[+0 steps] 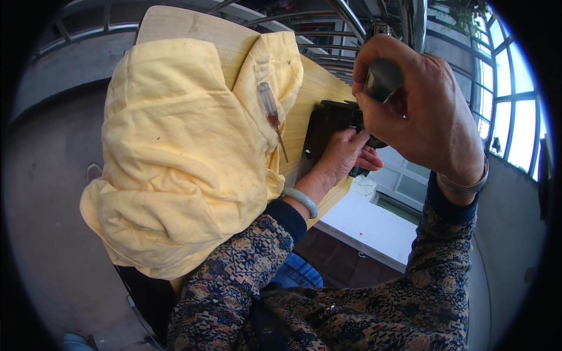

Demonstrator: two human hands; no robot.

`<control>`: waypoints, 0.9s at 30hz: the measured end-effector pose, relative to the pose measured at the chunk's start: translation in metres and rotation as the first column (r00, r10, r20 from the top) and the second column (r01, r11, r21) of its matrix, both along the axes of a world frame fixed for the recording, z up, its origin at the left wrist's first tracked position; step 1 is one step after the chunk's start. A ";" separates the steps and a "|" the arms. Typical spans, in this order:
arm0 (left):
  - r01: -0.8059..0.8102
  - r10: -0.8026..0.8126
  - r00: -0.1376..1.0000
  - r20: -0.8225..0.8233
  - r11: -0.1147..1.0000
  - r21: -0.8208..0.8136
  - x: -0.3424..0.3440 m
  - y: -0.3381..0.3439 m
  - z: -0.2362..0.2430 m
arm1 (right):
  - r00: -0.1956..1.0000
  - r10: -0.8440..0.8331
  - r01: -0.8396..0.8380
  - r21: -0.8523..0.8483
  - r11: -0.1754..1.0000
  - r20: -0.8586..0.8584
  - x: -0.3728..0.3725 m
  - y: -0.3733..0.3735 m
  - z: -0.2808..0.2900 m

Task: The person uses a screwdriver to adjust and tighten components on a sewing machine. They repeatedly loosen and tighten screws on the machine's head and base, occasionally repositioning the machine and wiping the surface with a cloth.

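My right hand (430,111) is curled around a dark, greenish-black rounded handle (383,79), seen nearly end-on; its lower end is hidden. Just below it, my left hand (342,155) reaches to a dark metal part (356,120) at the table's right edge. Its thumb and index finger close on that part, while the other fingers extend beneath it. Beside the left hand stands a dark panel or housing (321,131). A screwdriver (270,108) with a clear handle and thin shaft lies on the yellow cloth (181,146), left of both hands.
The cloth drapes in folds over much of the wooden tabletop (187,26). Shiny metal rails (351,20) stand behind the table. A white surface (374,228) lies lower down at the right, and a barred window (518,82) fills the far right.
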State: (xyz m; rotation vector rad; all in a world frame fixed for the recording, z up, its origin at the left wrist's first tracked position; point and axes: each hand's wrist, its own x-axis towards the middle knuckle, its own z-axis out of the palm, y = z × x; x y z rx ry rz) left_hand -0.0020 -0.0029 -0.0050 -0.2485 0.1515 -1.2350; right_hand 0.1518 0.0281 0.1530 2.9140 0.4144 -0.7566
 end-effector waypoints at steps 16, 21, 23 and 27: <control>0.003 -0.003 1.000 0.023 1.000 -0.002 0.002 0.001 0.001 | 0.998 -0.062 0.062 0.002 0.998 -0.016 0.000 -0.002 -0.004; 0.015 -0.015 1.000 0.003 1.000 0.019 0.000 0.000 0.002 | 0.998 -0.052 0.052 0.010 0.999 -0.034 0.001 -0.001 -0.004; -0.003 0.002 1.000 0.012 1.000 0.027 -0.001 0.000 0.002 | 0.997 -0.051 0.052 0.014 0.999 -0.052 0.001 -0.001 -0.004; -0.021 0.020 0.999 -0.034 1.000 -0.018 -0.001 -0.001 0.001 | 0.996 -0.030 0.034 0.038 0.999 -0.081 0.000 -0.002 -0.002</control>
